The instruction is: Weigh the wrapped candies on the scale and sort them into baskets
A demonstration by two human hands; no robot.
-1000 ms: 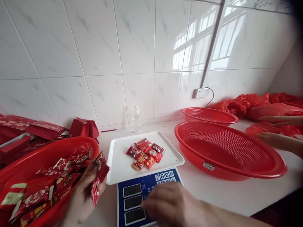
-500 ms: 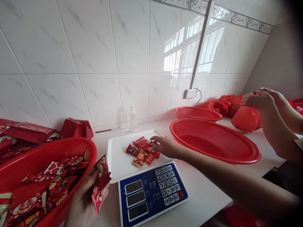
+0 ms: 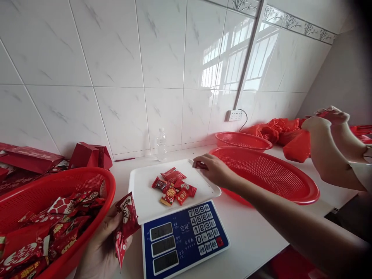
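Observation:
My left hand (image 3: 100, 240) is closed around red snack packets (image 3: 128, 217), beside the left basket's rim. White lettering shows on the upper packet; a second hangs below it. My right hand (image 3: 213, 168) is over the right edge of the white scale tray (image 3: 142, 186), its fingers pinched on a small dark-red packet (image 3: 200, 165), mostly hidden by them. Several red wrapped snacks (image 3: 174, 186) lie in a loose cluster on the tray. In front is the scale's blue keypad panel (image 3: 186, 240). At left, a red basket (image 3: 109, 182) holds many similar packets.
Two red perforated baskets (image 3: 308, 193) stand on the right. Behind them lie red plastic bags (image 3: 270, 130), near a co-worker's hands (image 3: 331, 116). A clear bottle (image 3: 162, 145) stands by the tiled wall. Red cartons (image 3: 90, 155) sit behind the left basket.
My right hand has lifted off the snack cluster and moved right and up, a small packet in its fingers. My left hand still grips its packets. The co-worker's hands have shifted right.

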